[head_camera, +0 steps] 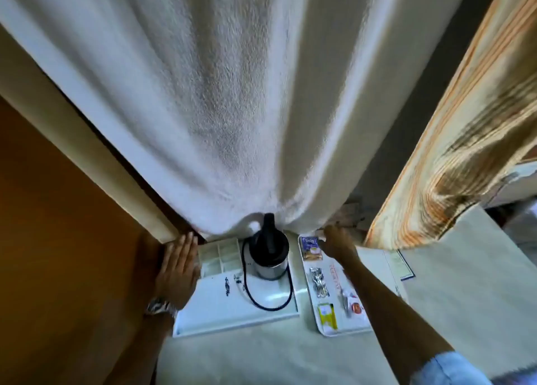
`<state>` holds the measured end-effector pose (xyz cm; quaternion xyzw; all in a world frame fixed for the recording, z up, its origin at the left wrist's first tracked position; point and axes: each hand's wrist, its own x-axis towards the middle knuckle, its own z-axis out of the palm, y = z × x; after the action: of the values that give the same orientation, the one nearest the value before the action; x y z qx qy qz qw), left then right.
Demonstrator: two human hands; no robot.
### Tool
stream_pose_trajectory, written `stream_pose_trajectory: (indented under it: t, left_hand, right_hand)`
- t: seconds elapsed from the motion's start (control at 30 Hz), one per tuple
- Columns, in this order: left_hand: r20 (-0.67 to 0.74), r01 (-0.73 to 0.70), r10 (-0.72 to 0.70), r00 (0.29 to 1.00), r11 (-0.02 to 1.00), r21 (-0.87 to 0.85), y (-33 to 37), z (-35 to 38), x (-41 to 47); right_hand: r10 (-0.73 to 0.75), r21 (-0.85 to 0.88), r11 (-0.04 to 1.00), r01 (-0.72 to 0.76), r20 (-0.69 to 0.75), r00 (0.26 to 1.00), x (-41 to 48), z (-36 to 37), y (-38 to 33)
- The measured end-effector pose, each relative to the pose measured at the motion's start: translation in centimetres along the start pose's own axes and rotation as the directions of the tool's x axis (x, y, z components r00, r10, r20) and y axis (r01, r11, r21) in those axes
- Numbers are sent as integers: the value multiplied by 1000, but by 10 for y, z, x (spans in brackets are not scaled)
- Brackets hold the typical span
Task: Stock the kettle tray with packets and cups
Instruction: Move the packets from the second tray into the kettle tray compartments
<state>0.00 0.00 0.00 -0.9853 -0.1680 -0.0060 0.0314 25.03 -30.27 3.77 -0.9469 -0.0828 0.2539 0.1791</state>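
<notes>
The left hand lay open and flat against the kettle tray's left edge. The right hand reached to the far end of the side tray, beside a blue packet; its grip could not be told. The packets lay right of the kettle tray, nearer the right hand.

Soft daylight diffused through the white curtain, dim orange-brown left side, strong wide-angle bending at edges, motion blur throughout, glare on kettle tray

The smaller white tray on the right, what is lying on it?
On the smaller tray: a blue packet, a silver packet, a yellow-green packet and a red-marked sachet. The right forearm covers part of the tray.
</notes>
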Motion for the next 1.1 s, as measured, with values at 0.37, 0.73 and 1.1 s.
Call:
stream_pose_trajectory:
  t: [0.37,0.73,1.1]
  left_hand:
    - [345,258,-168,924,937,-236,25,95,-64]
    - [360,349,-239,902,894,-280,38,92,-68]
    - [401,348,-229,887,902,-255,38,87,-70]
  right_hand:
    - [363,341,823,-454,299,883,49,30,-38]
    - [158,-297,952,-79,250,955,-42,21,12]
    - [-754,-272,636,722,-22,656,-91,173,-233]
